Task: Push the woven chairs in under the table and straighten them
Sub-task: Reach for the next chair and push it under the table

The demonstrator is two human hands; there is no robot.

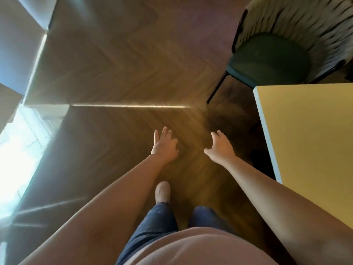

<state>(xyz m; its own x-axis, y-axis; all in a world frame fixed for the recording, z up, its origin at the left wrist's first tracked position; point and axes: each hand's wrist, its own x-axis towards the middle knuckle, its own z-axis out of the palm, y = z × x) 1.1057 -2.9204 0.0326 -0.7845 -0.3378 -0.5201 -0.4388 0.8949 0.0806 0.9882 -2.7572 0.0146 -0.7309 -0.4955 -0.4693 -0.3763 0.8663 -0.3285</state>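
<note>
Both hands are out in front and empty: the left hand (164, 145) sits just left of centre frame with its fingers spread wide, and the right hand (220, 147) is beside it, fingers loosely fanned, thumb out to the side. Neither touches anything; only the dark herringbone wooden floor (118, 77) lies beneath them.

Up in the upper right of the frame stands the one woven chair (282, 44) I can see, with a pale woven back wrapped round a dark green round seat on thin black metal legs. It sits at the far end of the yellow flat-topped table with a white edge (309, 142), which fills the right side of the frame. The seat looks fully exposed, clear of the tabletop, and the chair seems turned at a slant to the table's edge, though blur makes the exact angle hard to call.

So by my reckoning this chair is not yet pushed in, nor squared up. The hands are well apart from it, lower in the frame. Whether other chairs are already tucked away, I cannot tell.

One foot in a pale shoe (162, 192) is planted forward near bottom centre.
</note>
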